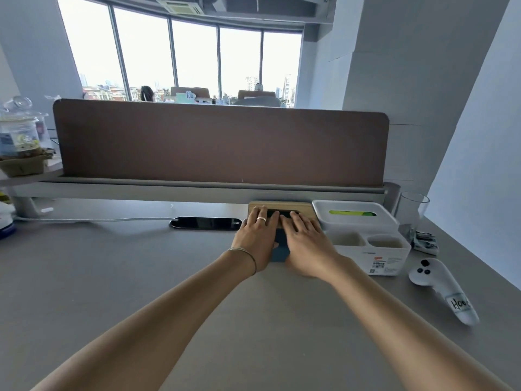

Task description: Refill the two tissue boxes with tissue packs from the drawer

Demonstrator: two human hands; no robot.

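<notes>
Both hands lay flat and open on the wooden lid (282,206) of the blue tissue box (280,251): the left hand (258,235) and the right hand (306,239). Just beside it, the white tissue box (366,249) showed something green in its slot, maybe already filled. No drawer could be seen.

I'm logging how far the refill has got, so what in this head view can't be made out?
- Wooden-lid box: the left hand and right hand cover most of its lid and body, so its contents are hidden.
- White tissue box: only a green strip shows through the slot; how full it is can't be told.
- Drawer with tissue packs: not in view.
- Label on the white box front: too small to read.
</notes>
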